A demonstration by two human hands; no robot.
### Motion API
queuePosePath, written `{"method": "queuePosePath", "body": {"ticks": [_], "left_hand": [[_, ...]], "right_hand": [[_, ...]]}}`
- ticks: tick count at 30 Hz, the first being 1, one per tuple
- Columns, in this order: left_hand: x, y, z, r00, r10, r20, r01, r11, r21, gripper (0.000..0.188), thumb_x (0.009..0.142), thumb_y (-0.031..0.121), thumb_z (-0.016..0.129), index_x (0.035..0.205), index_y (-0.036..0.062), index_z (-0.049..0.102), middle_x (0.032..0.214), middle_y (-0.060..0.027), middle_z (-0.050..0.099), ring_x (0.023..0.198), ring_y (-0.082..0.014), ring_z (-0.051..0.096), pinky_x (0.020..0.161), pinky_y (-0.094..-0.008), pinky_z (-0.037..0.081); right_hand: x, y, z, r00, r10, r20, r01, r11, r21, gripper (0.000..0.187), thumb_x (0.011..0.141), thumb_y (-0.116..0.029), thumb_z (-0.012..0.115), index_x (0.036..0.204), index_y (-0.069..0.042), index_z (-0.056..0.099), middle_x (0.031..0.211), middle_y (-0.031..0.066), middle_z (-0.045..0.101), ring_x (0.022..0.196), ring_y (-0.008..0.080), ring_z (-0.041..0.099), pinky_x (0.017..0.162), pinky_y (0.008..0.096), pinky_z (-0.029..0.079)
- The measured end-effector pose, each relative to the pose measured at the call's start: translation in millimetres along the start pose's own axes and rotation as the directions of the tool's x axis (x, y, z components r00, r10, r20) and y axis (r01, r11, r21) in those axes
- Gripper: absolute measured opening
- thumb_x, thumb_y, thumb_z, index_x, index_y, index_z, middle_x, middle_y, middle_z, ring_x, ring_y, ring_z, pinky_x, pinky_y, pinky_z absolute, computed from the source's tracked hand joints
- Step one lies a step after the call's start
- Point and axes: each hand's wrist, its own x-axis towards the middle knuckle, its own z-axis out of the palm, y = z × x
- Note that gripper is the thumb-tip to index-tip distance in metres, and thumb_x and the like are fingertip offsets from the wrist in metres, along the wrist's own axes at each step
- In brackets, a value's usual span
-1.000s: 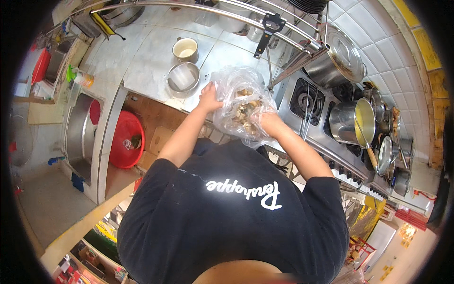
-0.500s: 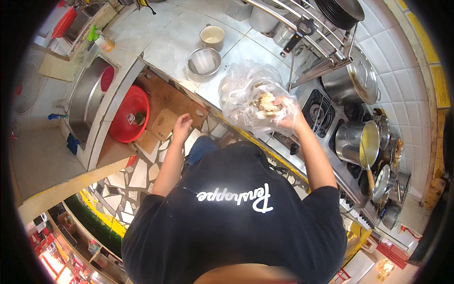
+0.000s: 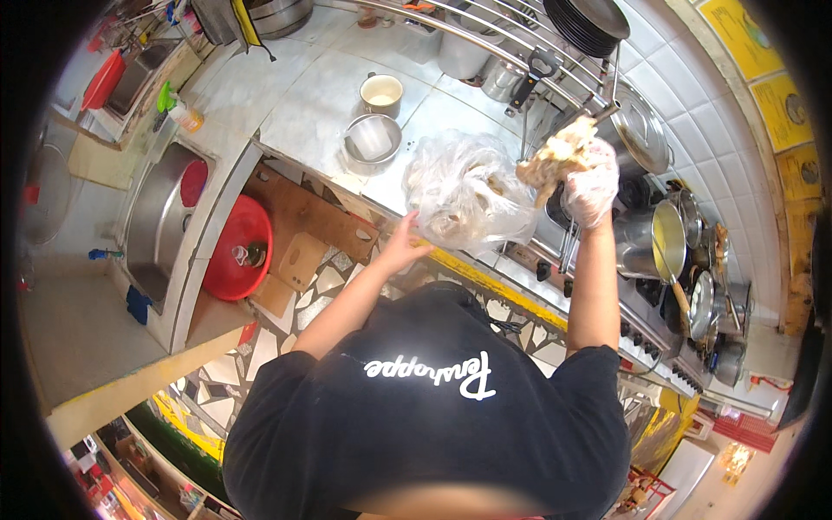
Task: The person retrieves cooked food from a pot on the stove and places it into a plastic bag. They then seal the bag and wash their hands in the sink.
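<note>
My right hand [image 3: 591,182], covered in clear plastic like a disposable glove, is closed around a lumpy clump of pale, brownish food [image 3: 562,154]. It looks like cooked meat, but I cannot tell its exact kind. The clump is raised to the right of a large clear plastic bag [image 3: 468,191], near the stove. Crumpled on the counter, the bag has more pale pieces showing dimly through it. My left hand [image 3: 404,246] is at the bag's near left edge, bare, with thumb and fingers apart. Whether its fingertips touch the plastic is hard to tell.
A metal bowl [image 3: 373,143] with a white container inside and a cream mug [image 3: 381,94] stand behind the bag. At right, a pot of yellow liquid [image 3: 666,243] and a large lidded pot [image 3: 637,134] are by the stove. A metal rack [image 3: 598,95] overhangs the counter. A red basin [image 3: 238,277] lies left.
My right hand has come out of the bag and moved up and right with the clump of food. My left hand has moved right to the bag's edge.
</note>
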Motion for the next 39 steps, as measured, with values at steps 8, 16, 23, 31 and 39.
{"method": "queuePosePath", "body": {"ticks": [8, 16, 23, 31, 39], "left_hand": [[13.1, 12.8, 8.5, 0.998, 0.063, -0.004, -0.062, 0.991, 0.120, 0.084, 0.072, 0.017, 0.075, 0.140, 0.0077, 0.026, 0.133, -0.0186, 0.037, 0.107, -0.0244, 0.052, 0.086, -0.0364, 0.048], [-26.9, -96.7, -73.4, 0.976, -0.174, -0.131, 0.152, 0.975, -0.159, 0.052, 0.082, 0.009, 0.063, 0.129, 0.0015, 0.043, 0.125, -0.0128, 0.049, 0.105, -0.0212, 0.055, 0.086, -0.0300, 0.046], [-107.0, -204.0, -140.8, 0.793, -0.572, -0.207, 0.602, 0.789, 0.124, 0.035, 0.083, 0.017, 0.061, 0.112, -0.0012, 0.055, 0.086, -0.0095, 0.063, 0.065, -0.0186, 0.058, 0.056, -0.0318, 0.048], [-145.5, -209.8, -42.5, 0.523, -0.776, -0.352, 0.810, 0.582, -0.080, 0.033, 0.081, 0.017, 0.062, 0.109, 0.0005, 0.056, 0.083, -0.0094, 0.061, 0.060, -0.0170, 0.055, 0.049, -0.0316, 0.045], [-100.3, -169.2, 180.2, 0.844, -0.536, -0.013, 0.492, 0.766, 0.415, 0.041, 0.080, 0.019, 0.064, 0.117, 0.0027, 0.056, 0.101, -0.0150, 0.064, 0.092, -0.0239, 0.061, 0.081, -0.0340, 0.047]], "right_hand": [[34.7, -60.6, -9.5, 0.995, 0.046, 0.093, -0.024, 0.974, -0.227, 0.061, 0.062, -0.017, 0.077, 0.112, 0.003, 0.050, 0.104, 0.0104, 0.061, 0.097, 0.0181, 0.058, 0.087, 0.0335, 0.046], [10.2, -161.5, -81.1, 0.992, 0.045, -0.115, -0.100, 0.840, -0.533, 0.060, 0.054, -0.021, 0.076, 0.106, 0.000, 0.057, 0.101, 0.0082, 0.061, 0.091, 0.0140, 0.057, 0.083, 0.0303, 0.047], [-38.1, -242.3, -214.5, 0.936, 0.112, -0.335, -0.284, 0.802, -0.525, 0.051, 0.071, -0.018, 0.075, 0.114, -0.004, 0.052, 0.106, 0.0061, 0.059, 0.095, 0.0154, 0.057, 0.083, 0.0306, 0.048], [-75.6, -225.4, -418.8, 0.881, 0.173, -0.441, -0.445, 0.622, -0.644, 0.044, 0.074, -0.006, 0.068, 0.113, -0.006, 0.049, 0.093, 0.0036, 0.061, 0.086, 0.0140, 0.059, 0.074, 0.0282, 0.049], [-60.4, -75.3, -581.5, 0.885, 0.085, -0.457, -0.438, 0.480, -0.760, 0.045, 0.067, -0.021, 0.073, 0.104, -0.003, 0.055, 0.093, 0.0168, 0.063, 0.082, 0.0251, 0.062, 0.073, 0.0368, 0.050]]}}
